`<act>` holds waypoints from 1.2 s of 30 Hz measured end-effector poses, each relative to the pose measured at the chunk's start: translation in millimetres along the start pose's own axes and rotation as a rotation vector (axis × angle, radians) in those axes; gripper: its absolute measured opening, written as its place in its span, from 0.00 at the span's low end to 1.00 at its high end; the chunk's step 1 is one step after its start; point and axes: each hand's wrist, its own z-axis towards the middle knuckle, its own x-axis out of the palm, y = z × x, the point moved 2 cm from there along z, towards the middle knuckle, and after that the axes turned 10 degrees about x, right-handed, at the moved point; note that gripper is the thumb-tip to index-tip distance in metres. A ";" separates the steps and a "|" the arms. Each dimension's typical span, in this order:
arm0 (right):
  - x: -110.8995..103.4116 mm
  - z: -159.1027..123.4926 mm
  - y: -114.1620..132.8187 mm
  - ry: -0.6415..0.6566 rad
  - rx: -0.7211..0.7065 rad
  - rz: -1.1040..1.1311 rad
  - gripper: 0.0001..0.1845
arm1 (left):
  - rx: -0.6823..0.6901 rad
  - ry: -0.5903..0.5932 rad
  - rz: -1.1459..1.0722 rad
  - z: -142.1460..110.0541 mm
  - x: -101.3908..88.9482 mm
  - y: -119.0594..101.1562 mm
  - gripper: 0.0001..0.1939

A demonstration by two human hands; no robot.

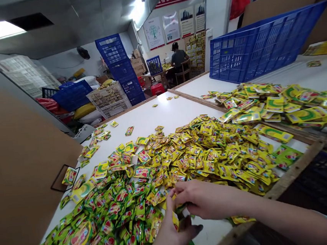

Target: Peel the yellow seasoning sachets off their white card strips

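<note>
My left hand [171,229] is at the bottom middle, its fingers curled around a small yellow packet [175,220], of which only a strip shows. Right against it, my right hand [199,198] has its fingers bent and pressed together at the left hand's fingertips. Whatever sits between the right fingers is mostly hidden. Under and left of my hands spreads a heap of small green packets [122,207] with red pictures. Beyond them lies a large heap of small yellow packets [207,153]. Flat yellow-and-green packs [101,169] lie among the heaps.
A white table [142,118] with a wooden edge [295,169] carries the heaps. Larger yellow packs [274,104] pile up at right beside a blue crate [249,52]. A cardboard box [26,166] stands at left. Farther back, a person [179,57] sits near stacked blue crates [120,69].
</note>
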 end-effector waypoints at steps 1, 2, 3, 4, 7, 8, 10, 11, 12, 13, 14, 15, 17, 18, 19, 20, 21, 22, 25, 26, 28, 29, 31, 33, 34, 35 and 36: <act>-0.7 -1.1 -0.3 -0.006 0.005 0.029 0.22 | 0.002 0.015 -0.018 -0.1 -1.0 -2.3 0.42; -1.0 -2.2 -1.3 -0.026 0.021 0.063 0.24 | 0.001 0.034 -0.025 -0.3 -2.3 -6.0 0.37; -0.8 -3.3 -2.6 -0.055 0.040 0.091 0.24 | -0.006 0.059 -0.022 -0.6 -3.6 -10.5 0.32; -0.1 -4.3 -4.0 -0.090 0.050 0.108 0.22 | -0.015 0.085 -0.011 -1.1 -4.6 -15.2 0.27; 5.6 -7.6 -7.0 -0.136 -0.012 0.135 0.16 | -0.036 0.138 0.021 -3.1 -5.7 -25.1 0.23; 8.2 -8.8 -7.7 -0.131 -0.044 0.158 0.16 | -0.042 0.152 0.020 -3.6 -5.3 -25.8 0.23; 14.4 -11.8 -9.6 -0.098 -0.062 0.228 0.17 | -0.047 0.168 -0.019 -3.7 -3.1 -22.9 0.27; 18.8 -13.5 -10.8 -0.058 -0.045 0.258 0.18 | -0.047 0.181 -0.056 -3.5 -1.1 -19.6 0.30; 24.1 -15.6 -12.1 -0.014 -0.015 0.276 0.18 | -0.050 0.199 -0.094 -3.1 1.6 -15.5 0.35; 29.9 -18.1 -13.6 0.025 0.022 0.284 0.18 | -0.050 0.220 -0.130 -2.6 4.8 -11.1 0.41; 35.3 -21.4 -15.7 0.046 0.061 0.284 0.17 | -0.047 0.247 -0.161 -2.0 8.3 -6.8 0.47; 39.1 -25.6 -18.5 0.044 0.095 0.279 0.17 | -0.042 0.283 -0.188 -1.4 11.5 -3.1 0.51; 35.8 -37.6 -28.1 -0.067 0.143 0.254 0.14 | -0.014 0.356 -0.206 0.6 14.3 1.4 0.56; 26.5 -45.6 -35.3 -0.171 0.158 0.226 0.12 | 0.011 0.371 -0.171 2.3 11.9 2.1 0.56; 11.6 -54.7 -44.2 -0.302 0.179 0.178 0.12 | 0.045 0.357 -0.083 4.7 6.1 2.2 0.54; -8.1 -64.8 -54.3 -0.468 0.214 0.101 0.11 | 0.084 0.310 0.063 7.6 -3.4 1.9 0.50; -30.2 -75.0 -64.5 -0.634 0.277 -0.012 0.12 | 0.128 0.241 0.256 10.9 -16.0 1.5 0.44; -52.5 -84.6 -74.0 -0.814 0.383 -0.163 0.13 | 0.175 0.168 0.472 14.2 -30.4 1.1 0.39; -89.1 -93.3 -86.7 -1.072 0.617 -0.563 0.23 | 0.263 0.027 0.996 21.0 -71.6 2.9 0.30; -84.9 -85.7 -85.6 -1.036 0.574 -0.619 0.23 | 0.263 0.009 1.089 21.5 -81.2 4.4 0.28; -51.8 -55.8 -79.4 -0.809 0.343 -0.619 0.21 | 0.243 -0.020 1.182 18.9 -90.3 6.9 0.21; -26.6 -36.6 -76.2 -0.645 0.220 -0.597 0.22 | 0.229 -0.035 1.209 15.8 -89.7 7.8 0.16; 25.7 0.9 -73.9 -0.356 0.061 -0.562 0.29 | 0.181 -0.060 1.283 8.2 -80.3 10.4 0.14; 62.9 30.0 -78.3 -0.202 0.004 -0.489 0.27 | 0.090 -0.088 1.393 1.5 -65.9 16.7 0.19; 72.6 40.1 -82.4 -0.171 -0.001 -0.453 0.23 | 0.040 -0.099 1.440 -0.7 -59.1 21.3 0.22; 76.5 46.9 -87.0 -0.160 0.002 -0.421 0.19 | -0.003 -0.108 1.470 -2.1 -53.3 26.5 0.25; 75.4 50.4 -91.2 -0.164 0.006 -0.396 0.16 | -0.032 -0.114 1.478 -2.6 -48.9 31.6 0.26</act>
